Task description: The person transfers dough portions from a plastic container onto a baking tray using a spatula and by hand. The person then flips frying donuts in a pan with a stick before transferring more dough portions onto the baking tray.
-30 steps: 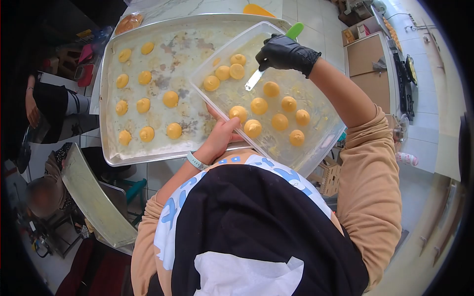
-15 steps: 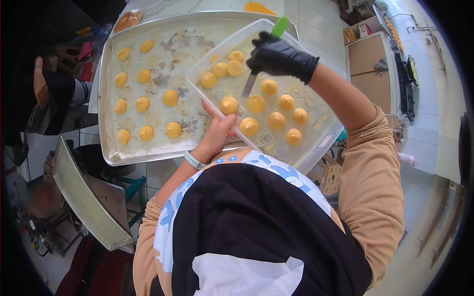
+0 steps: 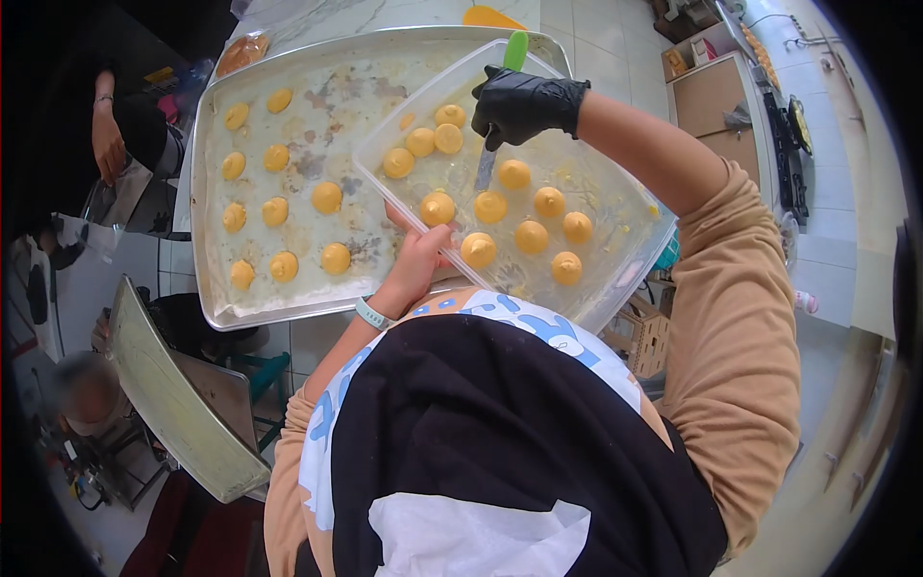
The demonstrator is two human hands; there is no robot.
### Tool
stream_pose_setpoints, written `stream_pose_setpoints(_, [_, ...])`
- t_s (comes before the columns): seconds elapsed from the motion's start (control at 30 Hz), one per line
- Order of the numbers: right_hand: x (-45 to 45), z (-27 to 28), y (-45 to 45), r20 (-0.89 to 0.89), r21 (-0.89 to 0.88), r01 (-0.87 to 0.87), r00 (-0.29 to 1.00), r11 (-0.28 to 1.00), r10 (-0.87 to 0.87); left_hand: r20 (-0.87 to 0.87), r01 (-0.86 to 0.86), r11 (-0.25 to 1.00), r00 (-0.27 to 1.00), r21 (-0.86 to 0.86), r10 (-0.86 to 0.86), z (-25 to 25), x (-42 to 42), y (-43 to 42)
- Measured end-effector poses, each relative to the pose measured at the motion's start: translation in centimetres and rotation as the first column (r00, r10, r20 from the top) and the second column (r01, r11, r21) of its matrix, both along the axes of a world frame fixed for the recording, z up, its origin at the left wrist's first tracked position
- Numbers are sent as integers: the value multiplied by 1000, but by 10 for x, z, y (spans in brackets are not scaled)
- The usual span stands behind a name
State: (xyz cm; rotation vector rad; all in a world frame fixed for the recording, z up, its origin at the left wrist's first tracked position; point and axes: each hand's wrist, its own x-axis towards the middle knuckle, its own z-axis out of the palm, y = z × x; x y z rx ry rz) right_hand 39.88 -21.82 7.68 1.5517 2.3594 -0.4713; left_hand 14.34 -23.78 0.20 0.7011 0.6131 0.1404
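Observation:
My right hand [image 3: 524, 104], in a black glove, is closed around a spatula with a green handle [image 3: 516, 50]. Its narrow metal blade [image 3: 485, 169] points down into a clear plastic container [image 3: 615, 279], with the tip just above a round yellow cookie [image 3: 489, 208]. Several similar cookies, some with a peaked top, lie in the container. My bare left hand [image 3: 418, 264] grips the container's near left edge, thumb over the rim. The container slants over the right part of a large metal baking tray [image 3: 252, 317], where several yellow cookies [image 3: 327, 197] sit in rows.
Another person's hand [image 3: 108, 149] is at the far left. A second metal tray [image 3: 178, 404] stands tilted at lower left, near a green stool [image 3: 264, 375]. An orange scraper [image 3: 500, 17] lies beyond the tray, and a wooden crate [image 3: 639, 337] is below the container.
My right hand has shifted slightly left, and the spatula blade stands more upright. The container sits a little further left over the tray. The other person's hand has moved right.

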Motion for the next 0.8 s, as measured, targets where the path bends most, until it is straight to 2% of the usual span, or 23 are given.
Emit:
stream_pose_setpoints(0.03, [1,-4,2,50,-20,-11,999,1000,12,8,-3,1000,1000,0,3,2,1,1])
stream_pose_setpoints(0.23, [-8,-13,4,49,-118,-29,998,993,35,28,-8,1000,1000,-1,8,-5,-2,1])
stream_pose_setpoints(0.43, [-12,9,13,4,-2,-140,990,990,140,14,-57,998,998,22,56,2,-2,-1])
stream_pose_setpoints(0.53, [-4,13,20,87,182,-61,995,981,45,-11,-39,999,999,32,39,3,-2,-1])
stream_pose_setpoints(0.57, [5,21,23,134,184,-30,991,982,5,-15,-36,999,999,34,36,1,-2,-1])
stream_pose_setpoints(0.63, [24,23,26,172,107,76,981,991,-93,-28,-27,999,999,41,28,-3,-3,-1])
stream_pose_setpoints(0.67, [30,23,25,205,47,52,977,998,-61,-29,-35,999,999,38,36,-1,-3,-2])
stream_pose_setpoints(0.77, [39,24,13,219,3,125,968,992,-122,-18,-27,999,999,22,27,5,-1,-1])
stream_pose_setpoints(0.8, [43,20,11,247,-12,97,965,995,-91,-13,-11,1000,1000,14,12,7,-2,0])
